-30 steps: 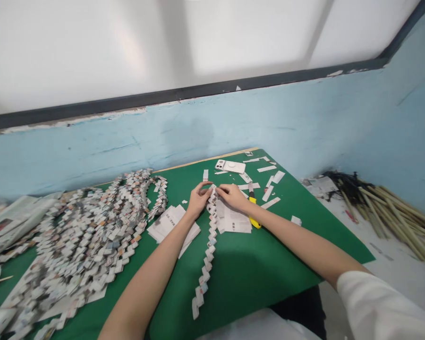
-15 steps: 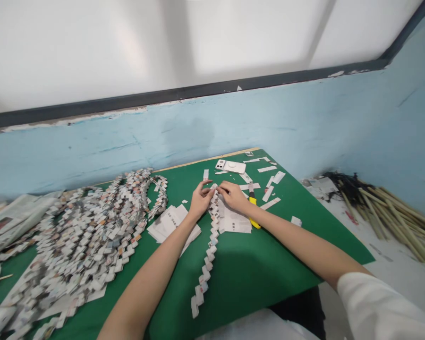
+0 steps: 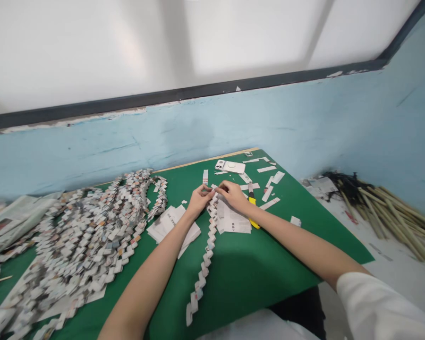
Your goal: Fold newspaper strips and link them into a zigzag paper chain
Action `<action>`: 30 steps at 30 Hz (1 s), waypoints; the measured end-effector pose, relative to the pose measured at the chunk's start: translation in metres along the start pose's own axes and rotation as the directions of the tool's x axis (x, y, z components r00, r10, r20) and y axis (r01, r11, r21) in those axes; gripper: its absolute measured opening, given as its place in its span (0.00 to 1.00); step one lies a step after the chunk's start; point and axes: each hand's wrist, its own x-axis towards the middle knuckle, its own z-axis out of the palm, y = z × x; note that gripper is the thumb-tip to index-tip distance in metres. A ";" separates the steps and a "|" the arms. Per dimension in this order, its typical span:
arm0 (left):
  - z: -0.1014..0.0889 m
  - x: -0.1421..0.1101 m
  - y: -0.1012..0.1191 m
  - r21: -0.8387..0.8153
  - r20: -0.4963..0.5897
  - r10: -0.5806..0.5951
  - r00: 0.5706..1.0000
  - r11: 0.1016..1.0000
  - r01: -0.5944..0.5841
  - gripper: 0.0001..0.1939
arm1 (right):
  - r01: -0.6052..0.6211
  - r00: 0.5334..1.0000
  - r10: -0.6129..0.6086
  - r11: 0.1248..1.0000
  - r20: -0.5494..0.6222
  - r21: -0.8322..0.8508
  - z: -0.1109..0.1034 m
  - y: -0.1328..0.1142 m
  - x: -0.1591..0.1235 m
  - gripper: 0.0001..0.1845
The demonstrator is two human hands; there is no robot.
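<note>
A zigzag chain of folded newspaper strips (image 3: pixel 206 259) runs across the green table towards me. At its far end, my left hand (image 3: pixel 199 200) pinches the chain between thumb and fingers. Close beside it, my right hand (image 3: pixel 233 195) has its thumb and forefinger closed on the same end. The fingertips hide the exact link they hold. Under the right hand lies a printed sheet of newspaper (image 3: pixel 238 223). Left of the chain, a stack of newspaper pieces (image 3: pixel 172 224) rests on the table. A yellow and black utility knife (image 3: pixel 253 208) lies partly behind my right forearm.
A large heap of folded paper chain (image 3: pixel 95 231) covers the left side of the green table (image 3: pixel 262 264). Beyond my hands lie a white phone (image 3: pixel 230 166) and loose paper strips (image 3: pixel 267 169). Bamboo poles (image 3: pixel 396 217) lie on the floor at right.
The chain's near end has shifted a little left and towards me. My left fingers have curled in closer to the chain's far end. My right hand has barely moved.
</note>
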 end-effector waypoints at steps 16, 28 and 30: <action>-0.004 0.003 -0.002 -0.123 0.023 -0.060 0.998 0.991 0.062 0.25 | 0.109 0.994 -0.105 0.984 -0.029 0.140 -0.002 -0.006 -0.002 0.10; -0.001 0.004 0.003 -0.141 -0.006 -0.099 0.995 0.985 0.097 0.29 | 0.071 0.997 -0.068 0.995 -0.035 0.076 -0.002 -0.009 -0.004 0.11; -0.001 0.006 0.001 -0.157 -0.080 -0.086 0.993 0.985 0.073 0.29 | 0.007 1.000 -0.007 1.000 -0.021 0.030 -0.009 -0.009 0.000 0.13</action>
